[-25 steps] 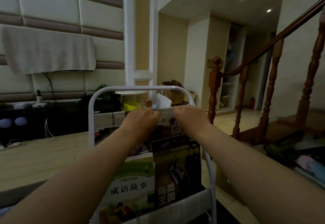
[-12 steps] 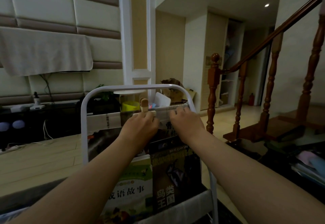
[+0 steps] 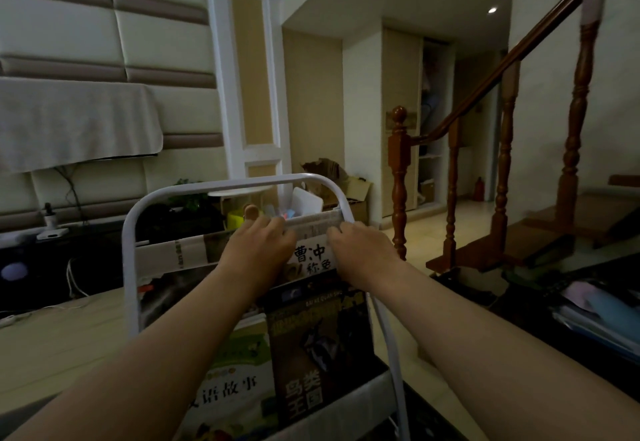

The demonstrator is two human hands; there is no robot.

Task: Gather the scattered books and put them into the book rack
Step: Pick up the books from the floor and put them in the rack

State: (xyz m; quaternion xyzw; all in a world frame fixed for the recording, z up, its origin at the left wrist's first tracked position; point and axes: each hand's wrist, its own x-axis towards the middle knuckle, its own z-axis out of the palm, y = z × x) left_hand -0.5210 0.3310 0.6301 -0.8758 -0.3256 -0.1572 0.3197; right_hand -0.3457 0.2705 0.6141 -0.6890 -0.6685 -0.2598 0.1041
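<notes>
Head view looks down both forearms to a white book (image 3: 310, 256) with black characters on its cover, standing upright in the upper tier of the book rack (image 3: 239, 183), towards that tier's right side and just under the curved top bar of the white metal frame. The left hand (image 3: 258, 250) grips the book's top edge near its left corner, fingers curled over the edge. The right hand (image 3: 363, 253) grips the same edge near the right corner, its fingers curled over in the same way. Beside the left hand, a pale book (image 3: 175, 256) leans in the same tier towards the frame's left upright. In the tier below, a dark book (image 3: 318, 343) with a bird on its cover stands upright, and a green book (image 3: 235, 378) sits just beside it on the left, partly hidden by the left forearm. Behind the rack, cardboard boxes (image 3: 334, 177) sit on the floor near the wall. To the right, a wooden staircase rises from a turned newel post (image 3: 399, 177). On the left wall hangs a pale cloth (image 3: 76, 122).
</notes>
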